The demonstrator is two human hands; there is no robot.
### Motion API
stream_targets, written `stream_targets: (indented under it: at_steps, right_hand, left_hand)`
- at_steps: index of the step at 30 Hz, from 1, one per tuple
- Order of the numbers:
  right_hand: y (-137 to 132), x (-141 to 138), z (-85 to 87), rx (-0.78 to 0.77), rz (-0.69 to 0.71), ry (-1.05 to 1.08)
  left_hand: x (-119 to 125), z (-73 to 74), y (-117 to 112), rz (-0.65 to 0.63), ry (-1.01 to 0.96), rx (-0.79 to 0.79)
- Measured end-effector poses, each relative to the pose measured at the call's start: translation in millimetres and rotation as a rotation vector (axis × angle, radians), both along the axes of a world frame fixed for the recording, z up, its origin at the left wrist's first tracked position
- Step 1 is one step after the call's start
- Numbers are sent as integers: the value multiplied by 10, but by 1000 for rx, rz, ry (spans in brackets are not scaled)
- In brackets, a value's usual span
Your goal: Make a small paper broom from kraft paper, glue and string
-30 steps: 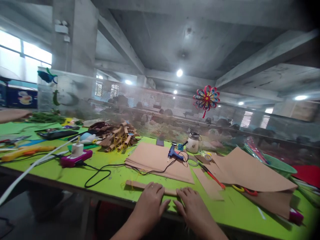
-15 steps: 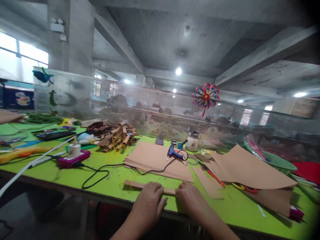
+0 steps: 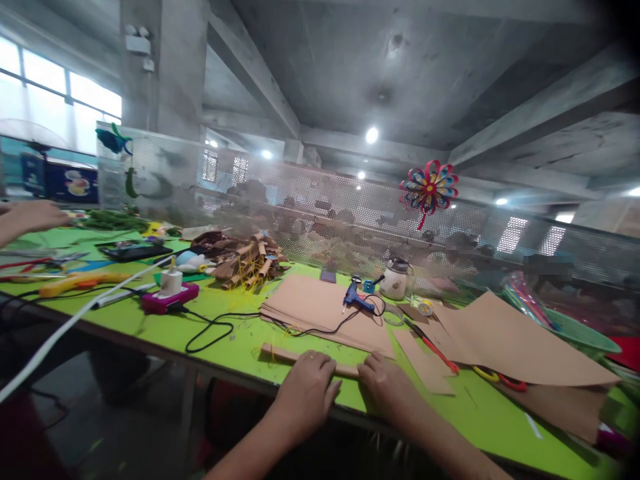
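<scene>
A narrow rolled strip of brown kraft paper (image 3: 347, 370) lies along the front of the green table. My left hand (image 3: 309, 388) presses on its middle with the fingers curled over it. At the strip's right end, my right hand (image 3: 384, 385) has its fingers bent around the paper. The strip's left part sticks out past my left hand, with a thin yellow thread by it. Just behind both hands is a stack of brown paper sheets (image 3: 320, 307), with a blue glue gun (image 3: 357, 299) and its black cord on top.
A magenta power strip (image 3: 170, 298) and a pile of brown paper rolls (image 3: 253, 260) stand to the left. On the right are a red-handled tool (image 3: 440, 353), large paper sheets (image 3: 520, 340), scissors (image 3: 500, 378) and a green basket (image 3: 580, 330). A co-worker's hand (image 3: 37, 217) shows at far left.
The view has shifted left, so things appear farther right. A co-worker's hand has come into view at far left. My hands stay on the paper strip, nearly unchanged.
</scene>
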State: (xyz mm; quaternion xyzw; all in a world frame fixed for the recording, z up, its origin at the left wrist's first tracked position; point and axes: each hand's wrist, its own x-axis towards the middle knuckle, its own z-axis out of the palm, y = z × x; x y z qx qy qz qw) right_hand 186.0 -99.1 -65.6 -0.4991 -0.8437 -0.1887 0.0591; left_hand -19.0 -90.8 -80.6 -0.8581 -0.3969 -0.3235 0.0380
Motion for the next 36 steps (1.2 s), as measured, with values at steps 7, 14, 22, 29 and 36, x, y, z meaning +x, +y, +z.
stream_targets:
  at_steps: [7, 14, 22, 29, 36]
  right_hand:
    - [-1, 53, 103, -149, 46, 128]
    - [18, 176, 125, -279, 28, 539]
    - [-133, 181, 203, -546, 42, 1275]
    - [-160, -31, 132, -697, 113, 1784]
    - [-91, -150, 90, -813, 196, 2121]
  left_hand:
    - [-1, 126, 108, -70, 59, -46]
    - [-169, 328, 88, -150, -207, 46]
    - [-192, 313, -24, -223, -895, -724]
    - [218, 698, 325, -722, -1037, -1190]
    - [490, 672, 487, -821, -1078, -1292]
